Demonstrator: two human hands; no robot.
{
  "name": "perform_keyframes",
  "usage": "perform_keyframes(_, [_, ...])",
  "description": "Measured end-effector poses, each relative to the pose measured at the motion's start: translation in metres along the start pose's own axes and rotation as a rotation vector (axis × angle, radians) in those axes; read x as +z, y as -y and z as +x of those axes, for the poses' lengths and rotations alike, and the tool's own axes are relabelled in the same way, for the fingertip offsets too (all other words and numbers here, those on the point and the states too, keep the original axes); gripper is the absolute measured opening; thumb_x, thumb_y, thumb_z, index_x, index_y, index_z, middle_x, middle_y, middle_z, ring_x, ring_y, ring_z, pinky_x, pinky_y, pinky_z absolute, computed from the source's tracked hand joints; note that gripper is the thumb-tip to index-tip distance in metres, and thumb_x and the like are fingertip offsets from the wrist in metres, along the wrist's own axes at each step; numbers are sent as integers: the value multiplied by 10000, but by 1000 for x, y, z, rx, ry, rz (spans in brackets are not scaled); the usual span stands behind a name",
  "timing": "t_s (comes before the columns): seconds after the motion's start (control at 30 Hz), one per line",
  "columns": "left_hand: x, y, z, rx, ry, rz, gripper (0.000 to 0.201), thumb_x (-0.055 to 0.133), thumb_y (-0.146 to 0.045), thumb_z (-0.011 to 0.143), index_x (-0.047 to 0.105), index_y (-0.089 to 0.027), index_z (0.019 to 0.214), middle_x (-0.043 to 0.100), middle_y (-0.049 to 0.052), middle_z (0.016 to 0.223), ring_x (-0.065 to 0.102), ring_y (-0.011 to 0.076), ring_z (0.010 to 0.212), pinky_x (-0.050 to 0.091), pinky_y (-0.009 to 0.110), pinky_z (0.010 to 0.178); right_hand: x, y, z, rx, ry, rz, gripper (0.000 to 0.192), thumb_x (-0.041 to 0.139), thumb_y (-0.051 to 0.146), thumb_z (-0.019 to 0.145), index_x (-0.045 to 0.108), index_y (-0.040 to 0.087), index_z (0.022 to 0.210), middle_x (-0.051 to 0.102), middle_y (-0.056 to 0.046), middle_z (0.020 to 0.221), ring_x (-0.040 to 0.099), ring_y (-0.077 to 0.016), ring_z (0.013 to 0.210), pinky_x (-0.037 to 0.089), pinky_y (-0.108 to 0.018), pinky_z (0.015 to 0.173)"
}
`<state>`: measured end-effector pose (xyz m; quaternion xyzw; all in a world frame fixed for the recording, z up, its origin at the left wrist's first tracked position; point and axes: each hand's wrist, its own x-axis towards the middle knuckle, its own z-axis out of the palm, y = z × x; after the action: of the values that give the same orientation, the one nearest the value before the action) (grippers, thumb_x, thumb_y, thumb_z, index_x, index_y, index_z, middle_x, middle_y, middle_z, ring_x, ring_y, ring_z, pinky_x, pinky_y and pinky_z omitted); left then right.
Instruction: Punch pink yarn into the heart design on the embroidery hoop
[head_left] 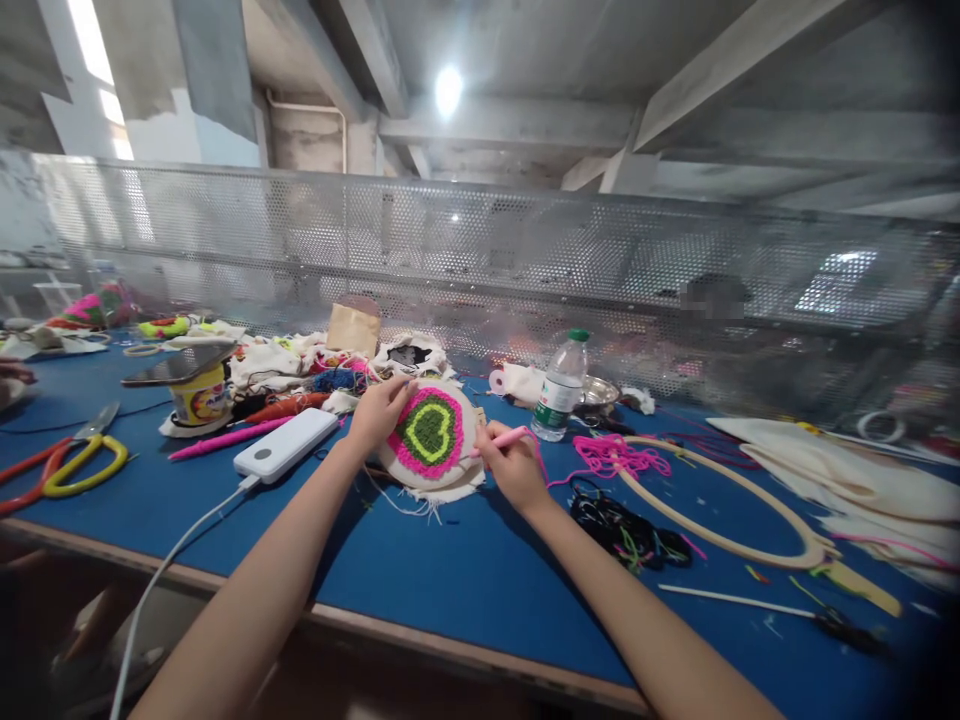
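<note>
A round hooped piece of white cloth (466, 420) stands tilted toward me above the blue table. Its looped yarn pattern (426, 437) shows a green heart with a yellow-green outline on a pink ground. My left hand (379, 410) grips the upper left edge of the hoop, its fingers partly hidden behind it. My right hand (511, 465) is closed around a pink punch needle (510, 437) at the right edge of the cloth. Pink yarn (600, 458) trails from the tool to a loose tangle on the right. Frayed cloth hangs below the hoop; the needle's tip is hard to make out.
Right lie black yarn (626, 530), an empty wooden hoop (720, 500) and white cloth (862, 465); a water bottle (559, 390) stands behind. Left are a power bank (286, 445), scissors (82, 460) and a phone (180, 365) on a yellow tub (202, 397). A perforated metal screen (465, 260) backs the table.
</note>
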<state>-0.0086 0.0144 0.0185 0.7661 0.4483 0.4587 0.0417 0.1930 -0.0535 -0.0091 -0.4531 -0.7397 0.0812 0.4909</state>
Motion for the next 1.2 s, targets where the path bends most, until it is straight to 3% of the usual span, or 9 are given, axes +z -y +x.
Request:
perform_keyframes(0.13, [1,0,-2,-28,-16,124,383,283,-424,843,588,-197,790,585,16,628,530,149,608,337,221,569,11,-2,3,-215,233,-225,335,399,351,812,438,194,518,504,11,537,397,-88,495,250,-213,489])
perform_keyframes(0.2, [0,-1,-4,-28,-34,155,378,275,-413,849,574,-200,762,573,16,608,527,148,592,326,221,561,17,-2,5,-215,295,-279,318,423,344,796,441,196,515,501,21,524,376,-83,473,213,-218,466])
perform_keyframes(0.27, [0,-1,-5,-25,-44,148,369,273,-414,851,565,-203,775,574,14,612,530,147,593,325,219,562,20,-1,5,-156,277,-251,317,417,346,801,437,198,521,489,28,508,378,-84,465,214,-215,462])
perform_keyframes(0.47, [0,-1,-4,-29,-19,180,383,279,-452,842,545,-207,719,583,26,618,543,164,614,314,231,561,8,1,3,58,-20,22,390,339,419,833,371,206,508,483,16,477,460,-113,492,326,-217,510])
perform_keyframes(0.7, [0,-2,-3,-36,-10,211,389,268,-452,846,543,-205,725,600,30,641,554,168,625,322,233,575,-1,3,4,48,-93,29,375,346,403,834,367,209,513,487,19,475,453,-113,480,325,-221,500])
perform_keyframes(0.83, [0,-2,-3,-30,-13,202,382,279,-446,844,550,-203,728,608,32,658,559,166,635,324,230,579,-3,0,3,-4,-29,-26,375,337,412,839,361,207,527,434,26,477,438,-110,498,314,-217,518])
perform_keyframes(1.03, [-2,-4,-7,-11,-69,181,344,285,-407,849,558,-209,781,576,19,602,541,160,589,307,229,559,11,-5,8,-162,306,-167,350,375,393,819,378,199,528,483,14,542,406,-98,507,277,-210,499])
perform_keyframes(1.13, [-2,-4,-7,-35,-77,167,345,293,-409,846,550,-206,740,573,20,605,541,162,594,305,229,560,14,-4,9,-128,265,-162,326,390,398,817,425,200,560,504,16,554,425,-98,517,291,-208,513])
perform_keyframes(1.2, [-2,-3,-6,-39,-55,170,354,294,-417,844,537,-205,699,562,17,591,534,159,582,302,230,560,11,-3,9,-57,136,-104,352,361,403,832,422,198,553,492,21,526,437,-98,508,305,-207,517])
